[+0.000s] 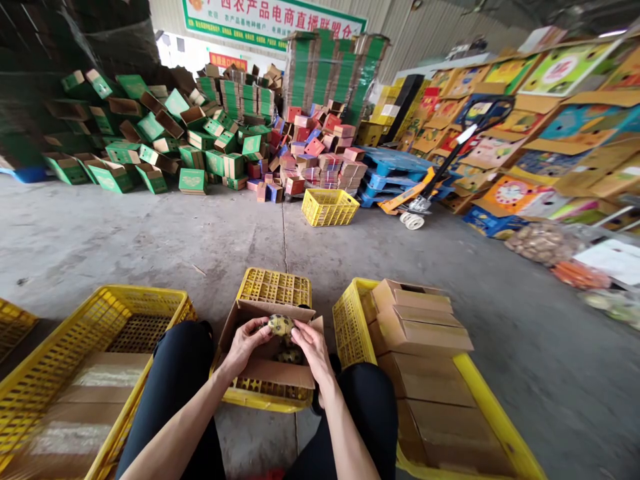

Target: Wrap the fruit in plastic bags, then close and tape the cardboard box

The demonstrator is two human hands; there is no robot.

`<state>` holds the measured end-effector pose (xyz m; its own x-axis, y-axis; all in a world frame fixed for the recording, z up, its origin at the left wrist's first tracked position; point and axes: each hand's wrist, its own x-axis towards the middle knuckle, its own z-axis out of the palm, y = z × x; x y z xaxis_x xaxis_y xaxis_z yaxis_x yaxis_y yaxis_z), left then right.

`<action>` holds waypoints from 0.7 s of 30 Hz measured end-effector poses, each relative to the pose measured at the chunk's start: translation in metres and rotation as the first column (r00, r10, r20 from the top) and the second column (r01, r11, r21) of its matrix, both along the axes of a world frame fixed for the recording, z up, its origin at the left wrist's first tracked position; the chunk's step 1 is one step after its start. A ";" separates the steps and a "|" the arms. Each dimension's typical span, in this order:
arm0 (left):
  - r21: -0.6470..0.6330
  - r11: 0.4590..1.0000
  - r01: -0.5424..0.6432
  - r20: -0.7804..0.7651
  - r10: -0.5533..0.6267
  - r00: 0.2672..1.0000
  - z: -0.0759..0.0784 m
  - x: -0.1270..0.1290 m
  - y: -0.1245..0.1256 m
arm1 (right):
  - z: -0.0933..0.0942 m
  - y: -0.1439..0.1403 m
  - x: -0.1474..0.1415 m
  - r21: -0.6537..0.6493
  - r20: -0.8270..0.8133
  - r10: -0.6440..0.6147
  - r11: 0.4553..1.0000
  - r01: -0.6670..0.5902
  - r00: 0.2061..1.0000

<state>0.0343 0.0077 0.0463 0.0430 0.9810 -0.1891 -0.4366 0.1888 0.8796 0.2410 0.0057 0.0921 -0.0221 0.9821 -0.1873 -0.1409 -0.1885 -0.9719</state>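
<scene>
My left hand and my right hand hold one yellowish fruit with dark spots between their fingertips, a hand at each end. Its exact kind I cannot make out. Right below it is an open cardboard box with its flaps spread. Inside the box, more spotted fruit shows between my hands; part of the inside is hidden by them. The box rests on a yellow plastic crate between my knees.
To the left, a yellow crate holds taped cartons. On the right another yellow crate is filled with cardboard boxes. Farther off are a yellow basket, a pallet jack, blue pallets and heaped green boxes.
</scene>
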 end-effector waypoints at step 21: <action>0.054 0.998 0.035 -0.096 -0.029 0.995 0.010 0.004 0.000 | -0.010 0.006 0.000 -0.027 0.064 -0.051 0.998 0.053 0.997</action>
